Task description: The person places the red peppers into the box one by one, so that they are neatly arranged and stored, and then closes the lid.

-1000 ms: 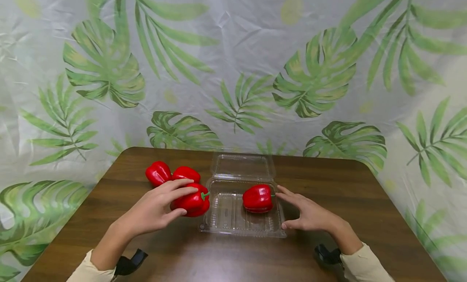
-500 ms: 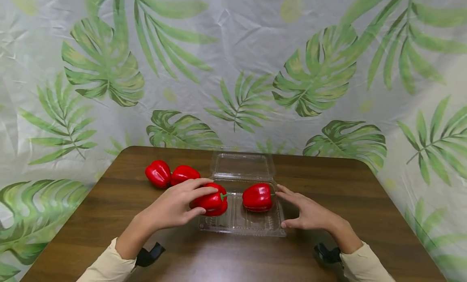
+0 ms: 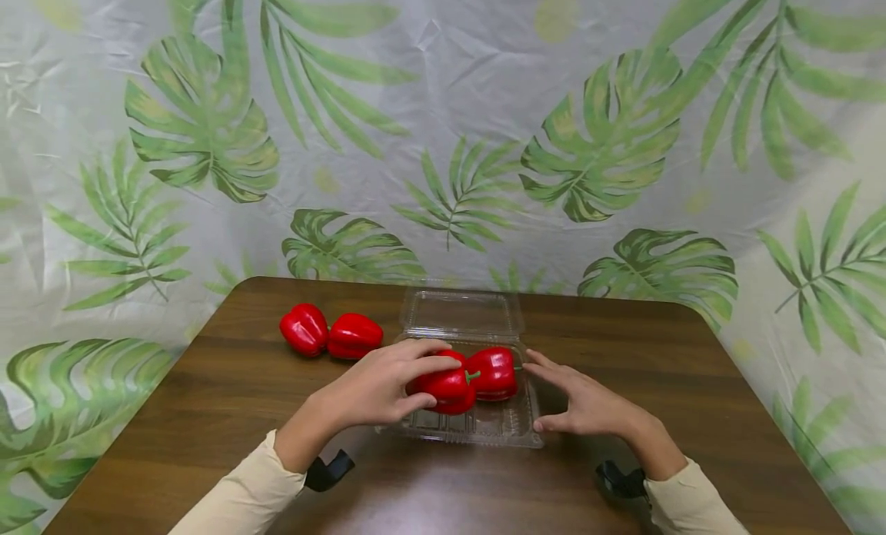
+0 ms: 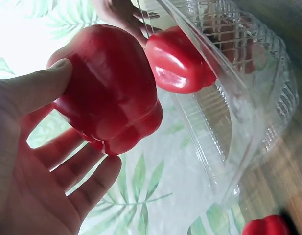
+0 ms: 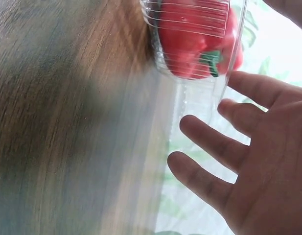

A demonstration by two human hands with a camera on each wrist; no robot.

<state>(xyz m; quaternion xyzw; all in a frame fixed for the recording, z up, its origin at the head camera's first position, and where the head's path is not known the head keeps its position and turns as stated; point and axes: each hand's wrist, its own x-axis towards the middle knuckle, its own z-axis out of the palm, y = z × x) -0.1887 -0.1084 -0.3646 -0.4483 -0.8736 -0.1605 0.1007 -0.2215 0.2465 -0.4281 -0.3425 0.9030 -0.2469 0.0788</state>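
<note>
My left hand [image 3: 391,385] grips a red bell pepper [image 3: 446,385] with a green stem, thumb in front and fingers behind. It hangs over the left part of a clear plastic clamshell container [image 3: 508,429], its stem pointing right. In the left wrist view the held pepper [image 4: 109,78] is off the container floor. A second red bell pepper [image 3: 498,373] lies on its side in the container's right part. Beside the container's right edge is my right hand [image 3: 584,400], fingers extended, holding nothing. Its fingertips [image 5: 234,81] are close to the rim; contact is hard to tell.
Two more red bell peppers, one at the far left [image 3: 304,329] and one beside it [image 3: 355,335], lie on the brown wooden table [image 3: 609,335]. The container's lid [image 3: 464,312] stands open toward the back. A leaf-patterned cloth [image 3: 457,120] hangs behind the table.
My left hand has carried its pepper rightward, from beside the container to over its left part, near the pepper inside. My right hand has stayed at the right edge.
</note>
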